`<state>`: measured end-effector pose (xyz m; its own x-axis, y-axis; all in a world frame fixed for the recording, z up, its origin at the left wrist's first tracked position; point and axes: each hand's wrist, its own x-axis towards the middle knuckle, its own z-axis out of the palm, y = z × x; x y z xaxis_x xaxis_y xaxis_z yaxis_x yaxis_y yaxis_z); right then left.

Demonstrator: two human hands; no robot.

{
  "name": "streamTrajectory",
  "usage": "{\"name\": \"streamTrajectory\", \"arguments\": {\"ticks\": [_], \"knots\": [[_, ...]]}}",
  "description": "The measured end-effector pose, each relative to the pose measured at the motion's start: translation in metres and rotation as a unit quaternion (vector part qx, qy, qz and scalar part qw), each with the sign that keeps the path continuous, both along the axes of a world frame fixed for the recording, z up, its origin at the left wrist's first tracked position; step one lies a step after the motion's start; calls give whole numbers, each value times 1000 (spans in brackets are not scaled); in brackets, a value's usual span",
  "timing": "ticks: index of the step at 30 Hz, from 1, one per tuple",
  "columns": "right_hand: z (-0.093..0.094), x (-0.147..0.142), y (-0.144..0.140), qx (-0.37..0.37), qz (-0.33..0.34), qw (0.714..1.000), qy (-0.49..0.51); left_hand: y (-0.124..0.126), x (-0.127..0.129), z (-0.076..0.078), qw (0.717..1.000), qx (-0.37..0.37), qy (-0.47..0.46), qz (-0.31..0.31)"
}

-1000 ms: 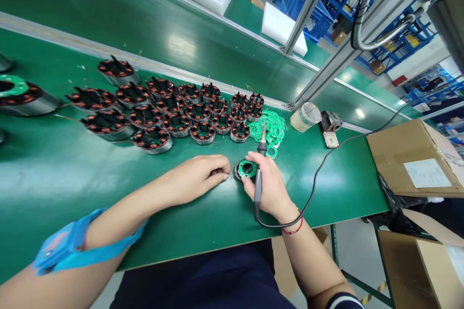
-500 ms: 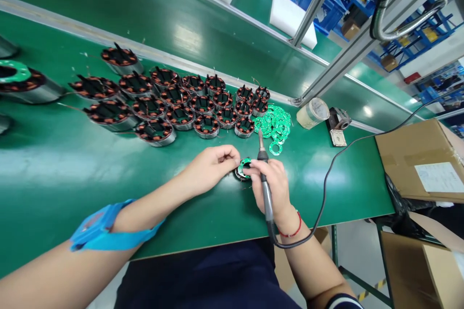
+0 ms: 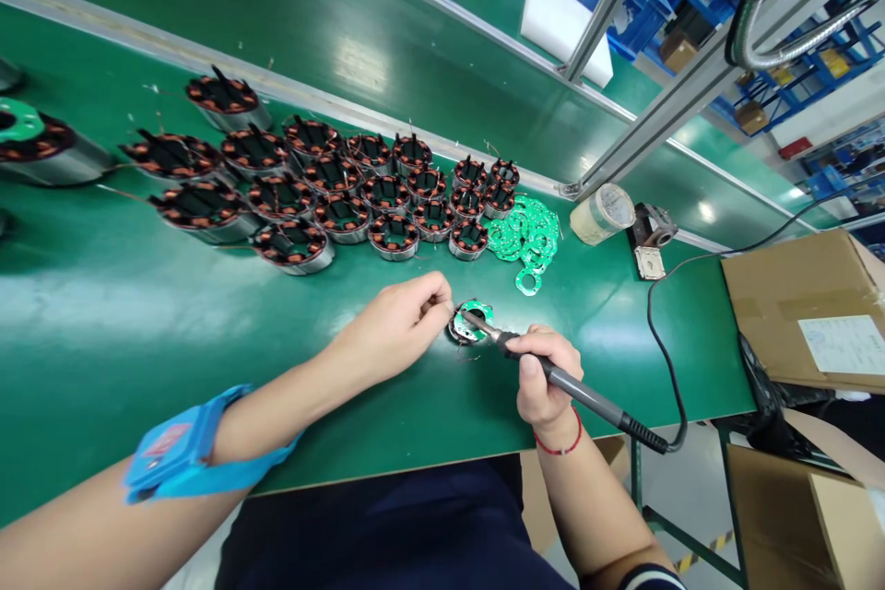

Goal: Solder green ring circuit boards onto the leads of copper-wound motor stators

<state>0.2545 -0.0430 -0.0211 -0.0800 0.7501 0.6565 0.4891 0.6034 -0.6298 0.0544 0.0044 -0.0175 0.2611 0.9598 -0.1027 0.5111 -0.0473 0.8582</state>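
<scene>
My right-hand fingers [image 3: 536,352] wrap the soldering iron [image 3: 553,375], its tip resting on the green board of the stator [image 3: 471,321] just in front of me on the bench [image 3: 103,323]. My left hand [image 3: 394,318] pinches closed beside the stator (whether on solder wire, I cannot tell). I judge a joint is being soldered; next calls for a steady tip.

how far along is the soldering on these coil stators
Done: one stator far left already wears a green ring board. In hand: the right hand brings the soldering iron to the boarded stator steadied by the left hand. Left: the bare stators and loose boards.
</scene>
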Motion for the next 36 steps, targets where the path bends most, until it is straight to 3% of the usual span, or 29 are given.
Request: {"name": "streamTrajectory", "arguments": {"ticks": [3,6,10,16,22,27,29,36], "knots": [[0,0,0,14,22,1000,17,-1,0,0,1000,4,1,-3],[-10,1,0,9,1,1000,28,-1,-2,-2,1000,7,-1,-10],[-20,2,6,-94,-16,994,56,0,-1,-4,1000,7,-2,-15],[-22,13,10,-185,110,969,-122,-4,14,2,998,11,58,-20],[-65,44,39,-135,48,979,-143,5,11,-6,994,26,104,-30],[-82,68,53,-111,54,984,-130,3,14,-7,970,64,161,-169],[-85,71,54,-104,60,983,-141,4,14,-8,959,92,183,-194],[-89,60,55,-83,20,985,-151,5,9,-6,944,197,240,-115]]}}
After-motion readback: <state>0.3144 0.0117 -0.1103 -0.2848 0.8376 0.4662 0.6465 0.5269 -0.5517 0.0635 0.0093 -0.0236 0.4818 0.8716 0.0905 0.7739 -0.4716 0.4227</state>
